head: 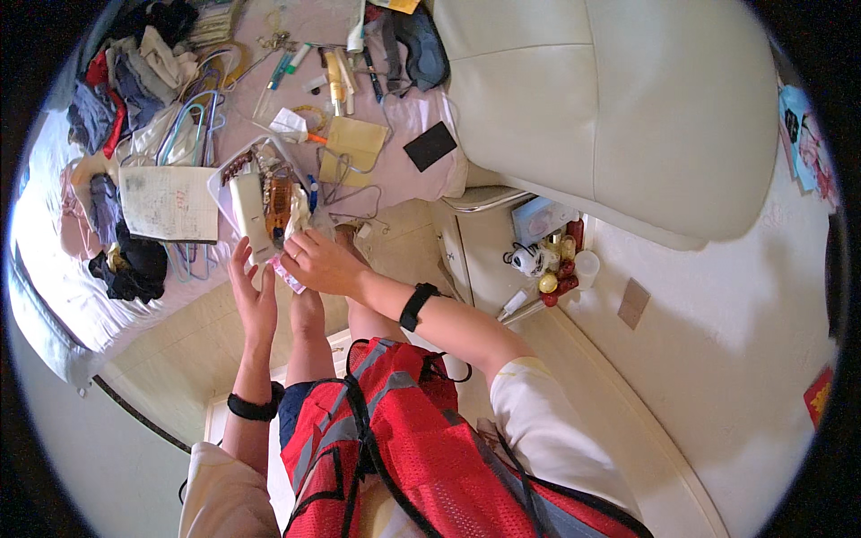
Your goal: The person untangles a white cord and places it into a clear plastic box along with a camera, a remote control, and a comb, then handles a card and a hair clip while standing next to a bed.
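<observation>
A clear plastic bin (216, 191) stands at the near edge of the bed. In it lie a white oblong case (249, 214), an amber-coloured bottle or jar (278, 202) and several strings of beads. My right hand (321, 261) is at the bin's near right corner, by a crumpled pale wrapper (298, 214); its fingertips are partly hidden, so its hold cannot be told. A small pink printed packet (290, 277) lies under this hand, between both hands. My left hand (255, 286), fingers apart and holding nothing, is beside the near end of the white case.
An open notebook (168, 202), plastic hangers (195, 128) and folded clothes (131, 81) lie left on the bed. Tubes, a tan envelope (351, 151) and a black flat card (430, 146) lie beyond. A pale padded headboard or seat back (592, 101) is at right, above a cabinet (484, 249) with bottles.
</observation>
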A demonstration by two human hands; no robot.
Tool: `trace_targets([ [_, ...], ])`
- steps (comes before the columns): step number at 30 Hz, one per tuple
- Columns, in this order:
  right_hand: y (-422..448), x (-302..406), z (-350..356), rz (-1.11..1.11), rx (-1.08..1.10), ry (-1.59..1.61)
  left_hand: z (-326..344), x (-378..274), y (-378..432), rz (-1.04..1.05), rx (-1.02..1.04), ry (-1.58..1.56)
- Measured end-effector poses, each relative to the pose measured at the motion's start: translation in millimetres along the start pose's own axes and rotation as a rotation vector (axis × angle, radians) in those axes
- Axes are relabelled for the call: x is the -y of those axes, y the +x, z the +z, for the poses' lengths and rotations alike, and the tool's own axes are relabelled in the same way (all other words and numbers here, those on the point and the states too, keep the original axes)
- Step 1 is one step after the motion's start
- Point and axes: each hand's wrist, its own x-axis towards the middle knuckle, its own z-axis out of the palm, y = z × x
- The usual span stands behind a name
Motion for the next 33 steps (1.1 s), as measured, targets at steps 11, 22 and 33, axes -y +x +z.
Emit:
trace_targets([
  [11,-16.4,-12.2,11.2,0.113,0.120,-0.127,23.3,-19.0,-10.9,0.033,0.034,-0.082],
  [22,-59.5,-22.9,-4.7,0.113,0.199,0.233,39.0,-35.7,-14.8,0.032,0.115,-0.177],
  [33,-79.8,-18.5,-14.6,0.293,0.236,0.183,51.0,-57.5,-26.5,0.100,0.155,-0.070],
])
